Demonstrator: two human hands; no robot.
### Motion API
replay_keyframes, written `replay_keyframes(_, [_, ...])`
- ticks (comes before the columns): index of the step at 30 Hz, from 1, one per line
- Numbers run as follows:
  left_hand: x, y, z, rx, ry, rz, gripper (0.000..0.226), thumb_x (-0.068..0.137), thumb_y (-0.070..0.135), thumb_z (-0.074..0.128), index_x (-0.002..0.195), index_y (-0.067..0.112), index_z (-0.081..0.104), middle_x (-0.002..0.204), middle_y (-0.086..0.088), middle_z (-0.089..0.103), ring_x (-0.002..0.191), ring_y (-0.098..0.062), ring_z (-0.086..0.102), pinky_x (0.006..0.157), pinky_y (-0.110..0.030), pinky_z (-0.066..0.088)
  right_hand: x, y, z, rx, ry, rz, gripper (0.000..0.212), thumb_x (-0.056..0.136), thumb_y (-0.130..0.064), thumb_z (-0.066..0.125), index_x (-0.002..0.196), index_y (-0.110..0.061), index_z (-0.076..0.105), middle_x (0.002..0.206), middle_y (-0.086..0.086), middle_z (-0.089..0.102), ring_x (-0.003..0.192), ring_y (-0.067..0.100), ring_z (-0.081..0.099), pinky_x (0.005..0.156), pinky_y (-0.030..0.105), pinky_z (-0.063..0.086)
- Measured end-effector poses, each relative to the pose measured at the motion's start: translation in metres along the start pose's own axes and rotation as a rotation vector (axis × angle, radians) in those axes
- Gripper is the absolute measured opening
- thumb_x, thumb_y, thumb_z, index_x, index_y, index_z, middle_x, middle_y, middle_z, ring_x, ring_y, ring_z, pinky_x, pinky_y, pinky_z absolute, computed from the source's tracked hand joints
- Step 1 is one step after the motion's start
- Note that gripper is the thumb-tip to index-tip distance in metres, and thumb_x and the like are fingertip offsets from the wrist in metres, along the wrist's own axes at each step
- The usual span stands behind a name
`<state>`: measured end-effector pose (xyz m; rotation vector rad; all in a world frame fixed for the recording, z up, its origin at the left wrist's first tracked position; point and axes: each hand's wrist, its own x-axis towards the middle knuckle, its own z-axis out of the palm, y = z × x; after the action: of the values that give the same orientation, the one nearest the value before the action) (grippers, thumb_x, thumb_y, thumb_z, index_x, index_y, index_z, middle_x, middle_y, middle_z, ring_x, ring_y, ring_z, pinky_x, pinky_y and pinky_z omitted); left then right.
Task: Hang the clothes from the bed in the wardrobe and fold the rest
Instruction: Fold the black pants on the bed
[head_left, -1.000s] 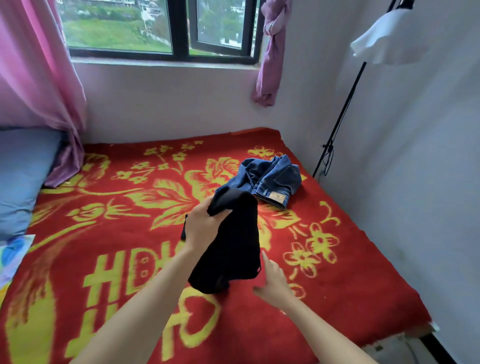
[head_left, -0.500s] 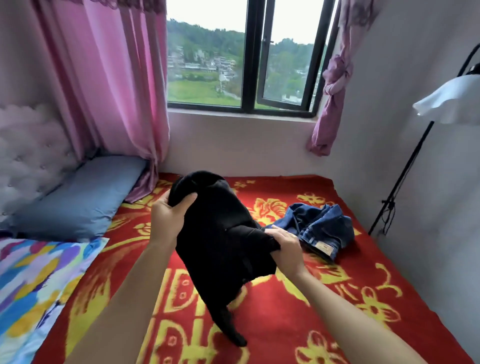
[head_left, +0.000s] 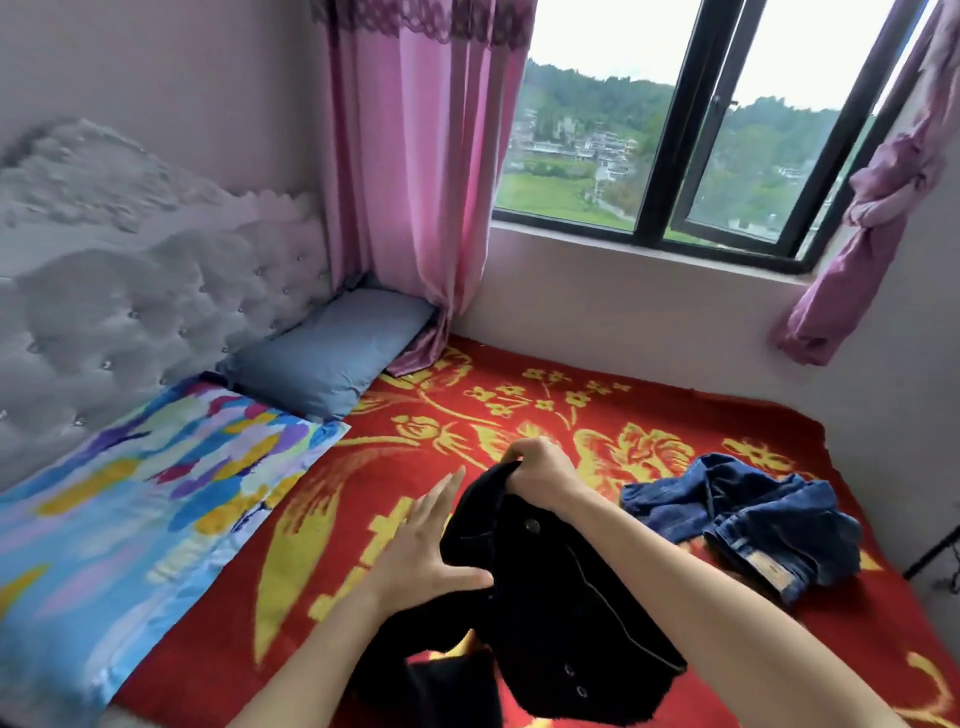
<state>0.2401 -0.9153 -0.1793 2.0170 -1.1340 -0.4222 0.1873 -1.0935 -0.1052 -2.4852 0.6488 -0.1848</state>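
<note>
Fabric looks soft and floppy: black buttoned garment (head_left: 571, 618) hangs from right hand (head_left: 540, 473) bunching its top edge, left hand (head_left: 421, 551) spread flat against it. I'd grab both shoulders, 2 hands.

black buttoned garment (head_left: 571, 623) — bunched, lifted | blue jeans (head_left: 753, 519) — crumpled on bed (head_left: 467, 415)

Our right hand (head_left: 540, 475) reaches far, fingers curled tight round the edge of the black garment (head_left: 576, 613). Our left hand (head_left: 423, 551) sits nearer, to its left, fingers straight and spread.
</note>
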Motion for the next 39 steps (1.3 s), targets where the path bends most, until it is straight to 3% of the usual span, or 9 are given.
replay_keyframes(4, [-0.02, 0.008, 0.017, 0.354, 0.17, 0.053, 0.127, 0.051, 0.077, 0.063, 0.137, 0.05, -0.027, 0.156, 0.004, -0.006, 0.141, -0.011, -0.001, 0.112, -0.046, 0.015, 0.003, -0.002, 0.001, 0.049, -0.048, 0.052, 0.019, 0.074, -0.012, 0.063, 0.09, -0.001, 0.066, 0.088, 0.014, 0.066, 0.083, 0.03, 0.064, 0.066, 0.035, 0.051])
replay_keyframes(6, [-0.021, 0.01, 0.024, 0.51, 0.393, 0.178, 0.128, 0.052, 0.058, 0.081, 0.149, 0.026, 0.004, 0.15, -0.015, 0.027, 0.133, -0.029, 0.036, 0.097, -0.05, 0.04, 0.003, 0.0, 0.002, 0.085, -0.072, 0.065, 0.019, 0.073, -0.01, 0.063, 0.089, 0.0, 0.064, 0.083, 0.013, 0.064, 0.079, 0.029, 0.063, 0.063, 0.033, 0.048])
replay_keyframes(12, [-0.011, 0.0, 0.008, -0.019, 0.578, 0.165, 0.034, 0.078, 0.023, 0.074, 0.111, 0.017, 0.069, 0.102, 0.007, 0.071, 0.092, -0.01, 0.068, 0.08, -0.019, 0.052, -0.008, 0.019, 0.003, 0.127, -0.221, 0.026, 0.01, 0.077, -0.01, 0.063, 0.085, -0.009, 0.057, 0.078, 0.006, 0.056, 0.068, 0.02, 0.054, 0.055, 0.027, 0.039])
replay_keyframes(20, [0.015, 0.031, -0.006, 0.06, 0.293, 0.219, 0.019, 0.082, 0.034, 0.067, 0.095, 0.023, 0.076, 0.089, 0.01, 0.074, 0.085, -0.005, 0.068, 0.074, -0.031, 0.055, -0.056, 0.093, 0.043, 0.127, -0.315, 0.013, 0.04, 0.08, -0.014, 0.064, 0.118, -0.02, 0.051, 0.098, 0.0, 0.059, 0.089, 0.02, 0.059, 0.07, 0.031, 0.044])
replay_keyframes(25, [0.022, 0.053, 0.006, 0.155, 0.397, 0.292, 0.035, 0.084, 0.05, 0.055, 0.096, 0.025, 0.076, 0.085, 0.007, 0.074, 0.079, -0.011, 0.069, 0.064, -0.03, 0.054, -0.09, 0.132, 0.059, 0.38, -0.093, 0.121, 0.052, 0.076, -0.018, 0.074, 0.119, -0.033, 0.047, 0.106, -0.015, 0.06, 0.1, 0.011, 0.059, 0.074, 0.016, 0.047])
replay_keyframes(30, [0.039, 0.066, 0.008, 0.138, 0.497, 0.243, 0.023, 0.086, 0.037, 0.065, 0.098, 0.02, 0.076, 0.087, 0.004, 0.074, 0.081, -0.016, 0.07, 0.064, -0.029, 0.054, -0.098, 0.146, 0.052, 0.052, -0.019, 0.02, 0.093, 0.076, -0.026, 0.076, 0.148, -0.03, 0.017, 0.122, -0.012, 0.056, 0.102, 0.013, 0.061, 0.076, 0.023, 0.05])
replay_keyframes(33, [0.045, 0.082, 0.007, 0.11, 0.513, 0.288, 0.046, 0.082, 0.058, 0.051, 0.093, 0.021, 0.076, 0.08, 0.003, 0.074, 0.074, -0.017, 0.069, 0.058, -0.034, 0.054, -0.102, 0.165, 0.05, -0.024, 0.012, 0.163, 0.065, 0.083, -0.021, 0.068, 0.14, -0.029, 0.036, 0.102, 0.0, 0.069, 0.089, 0.021, 0.066, 0.062, 0.025, 0.044])
replay_keyframes(35, [0.051, 0.087, 0.006, 0.094, 0.553, 0.271, 0.047, 0.081, 0.057, 0.049, 0.092, 0.02, 0.076, 0.079, 0.001, 0.074, 0.072, -0.018, 0.069, 0.057, -0.034, 0.054, -0.1, 0.179, 0.038, 0.099, -0.008, 0.307, 0.017, 0.083, -0.024, 0.068, 0.097, -0.029, 0.06, 0.084, -0.002, 0.067, 0.088, 0.024, 0.066, 0.059, 0.029, 0.038])
replay_keyframes(39, [0.069, 0.101, -0.002, 0.083, 0.609, 0.191, 0.022, 0.085, 0.033, 0.067, 0.101, 0.021, 0.074, 0.09, 0.002, 0.074, 0.084, -0.02, 0.069, 0.065, -0.026, 0.047, -0.078, 0.192, -0.022, -0.096, 0.235, 0.346, 0.019, 0.086, -0.041, 0.063, 0.085, -0.022, 0.067, 0.085, -0.002, 0.068, 0.087, 0.021, 0.065, 0.065, 0.028, 0.036])
